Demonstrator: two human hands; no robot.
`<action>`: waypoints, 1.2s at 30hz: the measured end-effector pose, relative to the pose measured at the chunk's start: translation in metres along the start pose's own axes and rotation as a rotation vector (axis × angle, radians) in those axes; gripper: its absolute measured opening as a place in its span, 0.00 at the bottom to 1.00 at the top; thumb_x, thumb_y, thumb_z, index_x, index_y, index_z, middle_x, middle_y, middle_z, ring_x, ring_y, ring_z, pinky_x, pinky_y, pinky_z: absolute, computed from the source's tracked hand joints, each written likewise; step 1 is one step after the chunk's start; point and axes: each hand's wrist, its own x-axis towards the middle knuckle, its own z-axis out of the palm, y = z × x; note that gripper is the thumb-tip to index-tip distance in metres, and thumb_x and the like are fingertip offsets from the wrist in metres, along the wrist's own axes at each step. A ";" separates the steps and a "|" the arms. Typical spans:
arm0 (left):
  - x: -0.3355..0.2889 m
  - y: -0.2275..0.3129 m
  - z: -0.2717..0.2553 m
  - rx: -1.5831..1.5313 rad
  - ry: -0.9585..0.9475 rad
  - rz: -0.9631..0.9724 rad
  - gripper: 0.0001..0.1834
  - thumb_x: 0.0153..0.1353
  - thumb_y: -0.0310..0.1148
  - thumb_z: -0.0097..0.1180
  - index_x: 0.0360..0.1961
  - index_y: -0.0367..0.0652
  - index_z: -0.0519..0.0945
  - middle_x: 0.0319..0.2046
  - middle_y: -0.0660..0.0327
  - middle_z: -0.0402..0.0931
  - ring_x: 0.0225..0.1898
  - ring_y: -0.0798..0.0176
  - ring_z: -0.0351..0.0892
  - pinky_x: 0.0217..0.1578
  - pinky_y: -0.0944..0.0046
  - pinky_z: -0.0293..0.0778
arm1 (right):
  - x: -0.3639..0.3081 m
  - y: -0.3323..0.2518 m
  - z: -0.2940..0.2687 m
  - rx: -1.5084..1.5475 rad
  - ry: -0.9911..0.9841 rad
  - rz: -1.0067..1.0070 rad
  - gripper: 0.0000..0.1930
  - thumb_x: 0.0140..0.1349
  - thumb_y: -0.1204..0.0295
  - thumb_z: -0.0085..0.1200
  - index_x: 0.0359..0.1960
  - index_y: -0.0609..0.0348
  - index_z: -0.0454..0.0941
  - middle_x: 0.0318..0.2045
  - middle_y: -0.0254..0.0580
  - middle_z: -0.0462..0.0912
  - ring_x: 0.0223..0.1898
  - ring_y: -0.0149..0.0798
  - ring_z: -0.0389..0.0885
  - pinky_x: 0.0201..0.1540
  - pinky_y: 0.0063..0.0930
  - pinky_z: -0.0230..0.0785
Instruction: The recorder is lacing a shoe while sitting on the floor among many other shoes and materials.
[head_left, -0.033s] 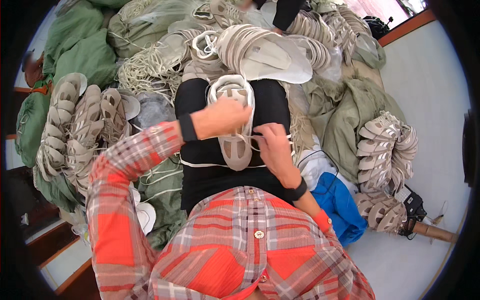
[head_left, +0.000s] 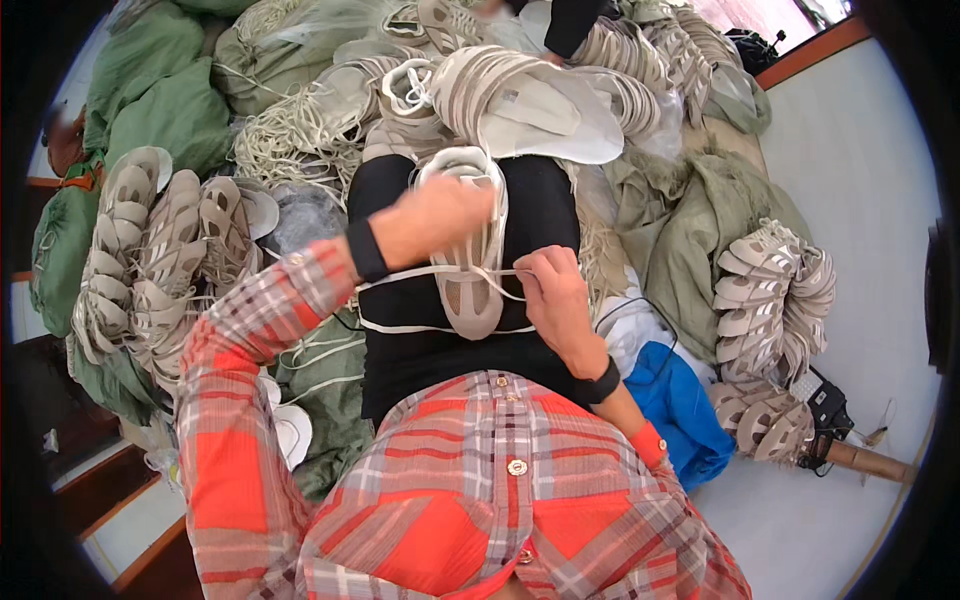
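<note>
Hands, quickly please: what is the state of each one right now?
Left hand: closed, gripping the upper part of the beige shoe upper on the lap.
Right hand: closed, pinching the white lace beside the shoe upper.

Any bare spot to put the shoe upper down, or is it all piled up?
Best free patch: the pale floor at right, beyond the stacked uppers and green sacks. More bare floor lies lower right, past the blue bag. Ahead and left is crowded with uppers, cord and sacks. Both hands, left and right, are on the shoe upper over the lap.
</note>
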 end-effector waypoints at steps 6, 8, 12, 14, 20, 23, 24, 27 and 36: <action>-0.032 -0.037 0.009 -0.183 0.132 -0.342 0.10 0.55 0.31 0.51 0.32 0.36 0.67 0.21 0.48 0.76 0.22 0.51 0.79 0.22 0.56 0.73 | -0.012 0.003 -0.003 -0.043 -0.322 0.114 0.05 0.51 0.75 0.54 0.27 0.63 0.78 0.29 0.48 0.71 0.33 0.49 0.72 0.37 0.39 0.67; -0.042 -0.018 -0.025 -0.900 -0.154 -0.670 0.10 0.62 0.34 0.46 0.31 0.37 0.67 0.21 0.52 0.77 0.22 0.60 0.79 0.21 0.61 0.73 | -0.010 0.007 0.001 -0.121 -0.411 0.122 0.09 0.51 0.70 0.57 0.27 0.65 0.78 0.22 0.44 0.70 0.25 0.43 0.72 0.31 0.33 0.67; -0.087 -0.016 0.000 -1.963 -0.175 -0.714 0.12 0.64 0.38 0.44 0.32 0.39 0.70 0.24 0.58 0.77 0.21 0.63 0.77 0.21 0.66 0.74 | 0.008 0.019 0.002 0.491 -0.658 0.496 0.11 0.55 0.67 0.59 0.25 0.64 0.77 0.12 0.26 0.65 0.16 0.24 0.63 0.21 0.20 0.59; -0.106 -0.002 0.023 -2.421 -0.119 -0.625 0.15 0.65 0.39 0.41 0.32 0.38 0.72 0.29 0.56 0.76 0.27 0.58 0.78 0.29 0.61 0.75 | 0.020 0.014 -0.009 0.687 -0.712 0.726 0.12 0.53 0.67 0.60 0.23 0.65 0.76 0.13 0.27 0.67 0.16 0.25 0.66 0.21 0.22 0.61; -0.107 0.029 0.064 -2.926 0.425 -0.321 0.09 0.59 0.30 0.41 0.29 0.35 0.71 0.33 0.52 0.73 0.42 0.50 0.75 0.49 0.54 0.72 | 0.017 0.020 0.002 0.077 -0.448 0.225 0.08 0.54 0.73 0.56 0.27 0.67 0.73 0.13 0.41 0.71 0.16 0.36 0.72 0.19 0.30 0.62; -0.106 0.025 0.063 -2.935 0.534 -0.297 0.09 0.57 0.28 0.41 0.27 0.34 0.72 0.31 0.53 0.75 0.42 0.50 0.77 0.48 0.53 0.73 | 0.014 0.010 0.006 -0.309 -0.290 -0.013 0.06 0.52 0.75 0.52 0.26 0.68 0.74 0.16 0.51 0.74 0.17 0.47 0.72 0.23 0.36 0.65; -0.106 0.025 0.064 -2.959 0.502 -0.302 0.09 0.57 0.28 0.41 0.27 0.34 0.72 0.31 0.53 0.75 0.42 0.50 0.77 0.48 0.54 0.73 | 0.014 0.005 0.006 -0.333 -0.327 0.058 0.06 0.53 0.75 0.50 0.25 0.67 0.74 0.17 0.53 0.75 0.18 0.52 0.71 0.24 0.38 0.66; -0.108 0.024 0.068 -2.999 0.485 -0.302 0.09 0.57 0.27 0.41 0.27 0.34 0.73 0.31 0.53 0.75 0.41 0.51 0.76 0.47 0.54 0.73 | 0.013 0.008 0.000 0.055 -0.474 0.216 0.07 0.53 0.73 0.51 0.27 0.66 0.76 0.18 0.53 0.77 0.20 0.50 0.78 0.24 0.38 0.69; -0.102 0.020 0.068 -3.024 0.628 -0.303 0.08 0.57 0.25 0.41 0.27 0.33 0.73 0.32 0.53 0.75 0.40 0.54 0.75 0.48 0.56 0.73 | 0.019 0.000 -0.019 -0.221 -0.258 -0.136 0.08 0.53 0.71 0.56 0.34 0.61 0.81 0.19 0.53 0.78 0.18 0.48 0.77 0.22 0.32 0.69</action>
